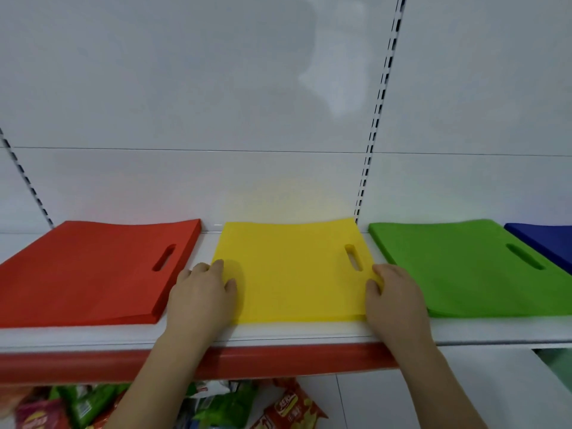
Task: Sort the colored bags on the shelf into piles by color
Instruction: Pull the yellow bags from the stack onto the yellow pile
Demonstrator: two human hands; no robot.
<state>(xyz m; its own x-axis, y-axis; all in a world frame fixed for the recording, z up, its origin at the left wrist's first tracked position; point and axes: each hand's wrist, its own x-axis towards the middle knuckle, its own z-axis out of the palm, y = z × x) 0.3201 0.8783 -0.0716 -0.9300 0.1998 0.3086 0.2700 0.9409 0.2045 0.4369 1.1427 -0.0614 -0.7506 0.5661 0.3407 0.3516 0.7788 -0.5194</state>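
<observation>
Snack packets in crinkled foil lie below the white metal shelf, nearest the camera, under its red front strip. Both forearms reach over that front edge. The left hand rests flat against the left side of the yellow pile of flat fabric bags, fingers straight and thumb lying on the top bag; the right hand mirrors it on the pile's right side, fingers relaxed beside the slot handle, curled round nothing. Neither hand grips a bag, so both look to be squaring the pile.

The yellow pile sits mid-shelf, near the front edge. A thicker red pile of fabric bags lies just to its left, a green pile of fabric bags just to its right, each apart from it. A blue pile of fabric bags shows at the shelf's right end, cut off by the frame.

To square well, press both palms inward evenly so the thin sheets align without buckling, then nudge the stack parallel to the front edge, keeping the gaps to its neighbours. Behind stands the white back panel.
</observation>
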